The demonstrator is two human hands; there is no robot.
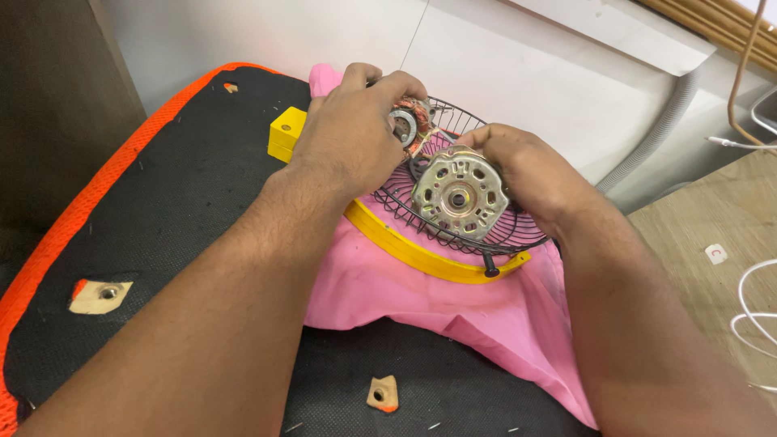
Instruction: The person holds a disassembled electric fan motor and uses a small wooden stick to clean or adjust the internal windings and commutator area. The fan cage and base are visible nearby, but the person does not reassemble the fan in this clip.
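1. Your right hand (526,166) is wrapped tight round a round metal fan motor cover (460,194), near the middle of the view.
2. At 11 o'clock from it, your left hand (352,133) is closed on the motor core (407,123) with copper wire.
3. Under both sits a black wire fan guard (486,231) with a yellow rim (413,255).
4. A pink cloth (421,295) lies below, on a black mat (186,186).
5. A yellow block (285,131) rests at 9 o'clock.
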